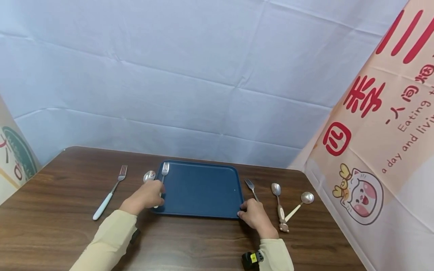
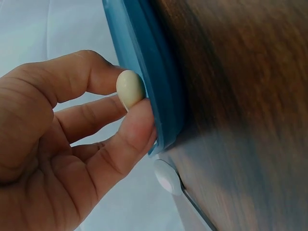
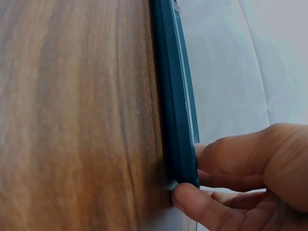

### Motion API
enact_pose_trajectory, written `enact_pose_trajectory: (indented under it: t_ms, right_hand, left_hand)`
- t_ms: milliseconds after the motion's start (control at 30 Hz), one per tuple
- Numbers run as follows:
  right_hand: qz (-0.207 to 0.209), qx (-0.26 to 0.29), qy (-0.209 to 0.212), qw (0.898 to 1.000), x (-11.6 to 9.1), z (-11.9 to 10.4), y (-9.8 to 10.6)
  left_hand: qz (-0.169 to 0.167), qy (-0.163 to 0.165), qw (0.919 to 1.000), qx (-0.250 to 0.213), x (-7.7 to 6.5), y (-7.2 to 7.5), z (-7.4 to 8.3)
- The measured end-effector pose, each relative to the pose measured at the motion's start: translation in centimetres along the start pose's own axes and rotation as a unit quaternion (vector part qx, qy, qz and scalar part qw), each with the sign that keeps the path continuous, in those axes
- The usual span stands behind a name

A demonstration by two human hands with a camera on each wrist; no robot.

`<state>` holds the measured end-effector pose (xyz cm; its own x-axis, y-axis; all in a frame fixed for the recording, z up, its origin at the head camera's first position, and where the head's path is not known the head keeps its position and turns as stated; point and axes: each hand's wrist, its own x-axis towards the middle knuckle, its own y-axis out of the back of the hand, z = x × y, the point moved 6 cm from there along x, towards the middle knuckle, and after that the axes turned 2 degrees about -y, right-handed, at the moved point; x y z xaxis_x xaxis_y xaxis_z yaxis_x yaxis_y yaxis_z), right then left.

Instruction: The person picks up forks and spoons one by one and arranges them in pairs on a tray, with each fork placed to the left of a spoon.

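While the left hand [image 1: 147,196] has thumb and fingers clamped on the pale handle of a fork [image 1: 165,169], the right hand [image 1: 255,215] is clamped on the lower right corner of the blue tray [image 1: 203,190]. The tray lies at the lower centre of the head frame, on the brown table [image 1: 190,241]. The held fork is positioned at the tray's left side, tines toward the top of the frame; whether it touches the tray surface cannot be told. A spoon [image 1: 149,175] is located just left of the tray, partly covered by the left hand. A fork with a pale blue handle [image 1: 107,199] lies farther left. Right of the tray, a small fork [image 1: 250,184] is partly covered by the right hand. At the lower right of the frame, a brown-handled spoon [image 1: 280,210] lies beside a cream-handled ladle [image 1: 307,198]
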<state>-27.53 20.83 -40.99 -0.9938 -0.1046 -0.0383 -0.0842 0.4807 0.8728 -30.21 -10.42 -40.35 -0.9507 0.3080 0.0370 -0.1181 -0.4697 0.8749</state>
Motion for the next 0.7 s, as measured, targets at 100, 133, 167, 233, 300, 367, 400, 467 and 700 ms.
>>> enact_pose_trajectory:
  t_ms: [100, 133, 167, 233, 300, 367, 400, 467, 700]
  right_hand:
    - [-0.001, 0.003, -0.001, 1.000, -0.07, -0.01, 0.09]
    - [-0.001, 0.004, -0.002, 1.000, -0.09, -0.01, 0.11]
    - [-0.002, 0.004, -0.003, 1.000, -0.10, 0.01, 0.14]
    - [-0.002, 0.004, -0.005, 1.000, -0.10, 0.04, 0.16]
    - [0.000, 0.003, -0.004, 1.000, -0.08, 0.04, 0.17]
    - [0.001, 0.002, -0.004, 1.000, -0.05, 0.05, 0.18]
    - [0.000, 0.002, -0.004, 1.000, -0.04, 0.05, 0.18]
    - [0.000, 0.004, -0.004, 1.000, -0.03, 0.05, 0.18]
    - [0.001, 0.001, -0.003, 1.000, 0.00, 0.02, 0.13]
  left_hand:
    - [-0.002, 0.000, 0.9999, 0.011, 0.07, -0.10, 0.12]
    - [-0.003, 0.003, 0.9999, 0.015, 0.08, -0.13, 0.16]
    - [-0.005, 0.005, 0.9998, 0.018, 0.10, -0.19, 0.19]
    - [-0.008, 0.008, 0.9996, 0.024, 0.05, -0.21, 0.29]
    - [-0.010, 0.009, 0.9995, 0.028, 0.03, -0.30, 0.30]
    - [-0.012, 0.009, 0.9994, 0.030, -0.01, -0.37, 0.34]
    - [-0.013, 0.009, 0.9994, 0.031, -0.03, -0.39, 0.37]
    - [-0.016, 0.009, 0.9993, 0.034, 0.00, -0.45, 0.40]
    - [-0.010, 0.012, 0.9982, 0.058, 0.10, -0.54, 0.48]
